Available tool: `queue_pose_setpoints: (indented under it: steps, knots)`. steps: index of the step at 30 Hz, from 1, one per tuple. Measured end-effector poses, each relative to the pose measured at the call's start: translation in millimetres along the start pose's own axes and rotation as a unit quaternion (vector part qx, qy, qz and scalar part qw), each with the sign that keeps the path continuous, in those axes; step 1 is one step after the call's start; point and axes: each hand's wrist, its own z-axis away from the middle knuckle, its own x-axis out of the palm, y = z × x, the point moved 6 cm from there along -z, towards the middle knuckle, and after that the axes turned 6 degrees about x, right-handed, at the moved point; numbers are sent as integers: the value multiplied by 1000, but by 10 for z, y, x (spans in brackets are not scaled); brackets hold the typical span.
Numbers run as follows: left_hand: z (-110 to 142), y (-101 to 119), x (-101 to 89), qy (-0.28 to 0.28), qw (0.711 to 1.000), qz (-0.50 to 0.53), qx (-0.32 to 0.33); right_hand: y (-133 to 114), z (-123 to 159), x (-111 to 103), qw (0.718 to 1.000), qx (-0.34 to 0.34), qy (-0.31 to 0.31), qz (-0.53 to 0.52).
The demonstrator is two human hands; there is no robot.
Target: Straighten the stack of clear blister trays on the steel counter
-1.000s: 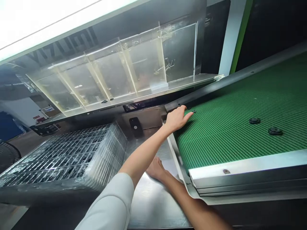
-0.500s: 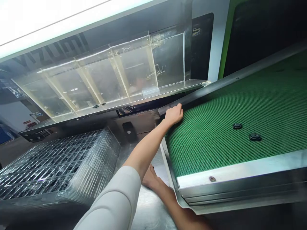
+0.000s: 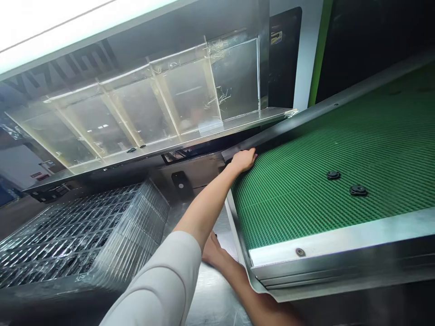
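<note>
A long **green mesh conveyor belt** (image 3: 322, 158) fills the right of the frame, with a steel frame (image 3: 340, 256) along its near edge and a clear plastic panel (image 3: 180, 95) at upper centre. At lower left is a wrapped stack of grid-like plastic (image 3: 74, 240). The step in hand seems to be checking the belt's far edge, and the next move would call for a firm hold there. At centre, the left hand (image 3: 242, 161) lies open on the dark rail (image 3: 244, 150) and belt, not clenched, and grasps nothing. The right hand (image 3: 213, 251), low near a steel surface (image 3: 217, 290), is partly hidden; I cannot tell its grip.
</note>
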Motion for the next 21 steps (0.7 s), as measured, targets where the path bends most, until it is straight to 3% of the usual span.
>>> queue_pose_setpoints:
  steps: [6, 10, 13, 16, 21]
  knots:
    - [-17, -84, -29, 30, 991, 126, -31, 49, -43, 86, 1000, -6, 4, 16]
    - [9, -238, -48, 103, 953, 272, -85, 80, -87, 179, 999, -7, 4, 41]
    - [87, -386, -65, 166, 886, 408, -147, 95, -109, 235, 998, -14, 6, 54]
    - [199, -434, -89, 197, 790, 548, -193, 103, -112, 243, 998, -19, 11, 61]
    - [342, -129, -210, 160, 645, 725, -178, 99, -102, 218, 997, -17, 17, 69]
